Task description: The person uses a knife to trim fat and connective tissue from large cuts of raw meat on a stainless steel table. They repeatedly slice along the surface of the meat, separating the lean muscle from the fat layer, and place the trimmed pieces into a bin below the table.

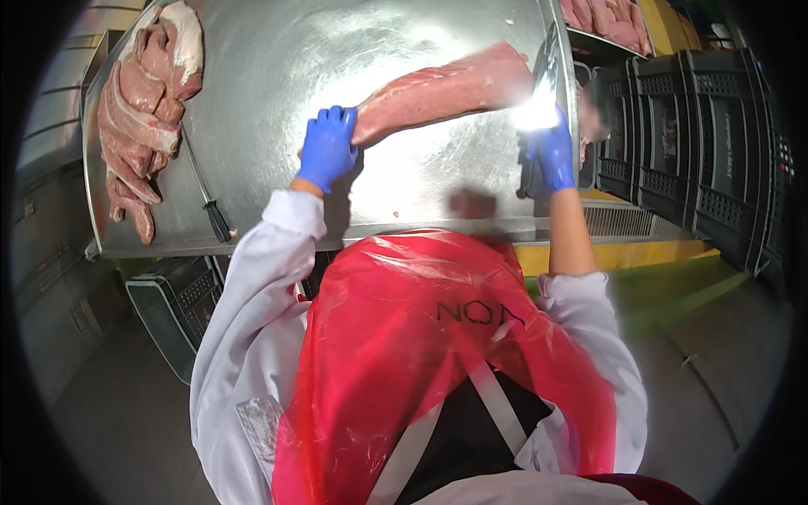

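A long piece of pink meat (442, 91), like a loin, lies slantwise on the steel table (396, 181). My left hand (329, 151), in a blue glove, is closed over its near left end. In my right hand (553, 156), also gloved in blue, is a knife (548, 71) with a broad blade pointing away from me. The blade stands just right of the meat's far end, apart from it as far as I can see. Strong glare hides part of the blade and the fingers around the handle.
Several cut meat pieces (147, 109) are heaped at the table's left, beside a sharpening steel (210, 198) with a black handle. Black crates (690, 143) stand right of the table. A tray of meat (608, 21) sits at the far right. Another dark crate (172, 311) is below left.
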A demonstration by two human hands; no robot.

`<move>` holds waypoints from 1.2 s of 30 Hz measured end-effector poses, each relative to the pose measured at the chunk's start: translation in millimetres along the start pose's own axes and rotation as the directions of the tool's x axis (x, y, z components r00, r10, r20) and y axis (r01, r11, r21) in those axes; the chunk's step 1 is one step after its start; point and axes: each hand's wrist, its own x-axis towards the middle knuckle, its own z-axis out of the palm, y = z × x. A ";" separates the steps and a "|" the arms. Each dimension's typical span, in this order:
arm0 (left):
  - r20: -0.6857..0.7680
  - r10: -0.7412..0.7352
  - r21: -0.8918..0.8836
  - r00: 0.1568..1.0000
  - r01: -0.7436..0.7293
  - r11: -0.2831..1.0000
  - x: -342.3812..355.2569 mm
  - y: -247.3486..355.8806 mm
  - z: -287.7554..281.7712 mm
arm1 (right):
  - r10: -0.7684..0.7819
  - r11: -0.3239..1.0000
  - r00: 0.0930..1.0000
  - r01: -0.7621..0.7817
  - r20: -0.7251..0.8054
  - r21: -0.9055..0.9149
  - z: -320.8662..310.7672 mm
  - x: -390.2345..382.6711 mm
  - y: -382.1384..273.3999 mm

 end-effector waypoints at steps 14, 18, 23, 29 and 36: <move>0.547 0.001 -0.759 0.837 0.495 0.424 -51.8 -19.8 -13.7 | -0.072 0.988 0.997 0.073 -0.008 0.136 -22.0 -9.6 -24.4; 0.113 -0.128 -0.450 0.985 0.165 0.877 15.1 25.8 -24.7 | 0.009 0.986 0.997 0.003 -0.073 0.169 -32.6 -28.7 2.6; 0.174 -0.140 -0.576 0.975 0.216 0.789 129.9 73.6 5.0 | 0.112 0.984 0.987 -0.094 -0.113 0.153 -20.1 -43.2 18.3; -0.234 -0.090 -0.435 0.968 -0.021 0.900 157.3 -51.1 55.2 | 0.106 0.988 0.992 -0.113 0.070 0.107 -2.2 -31.0 47.3; -0.300 0.149 -0.254 0.942 -0.229 0.940 183.2 -7.6 41.7 | -0.083 0.948 0.965 0.153 0.249 -0.279 120.6 98.6 39.0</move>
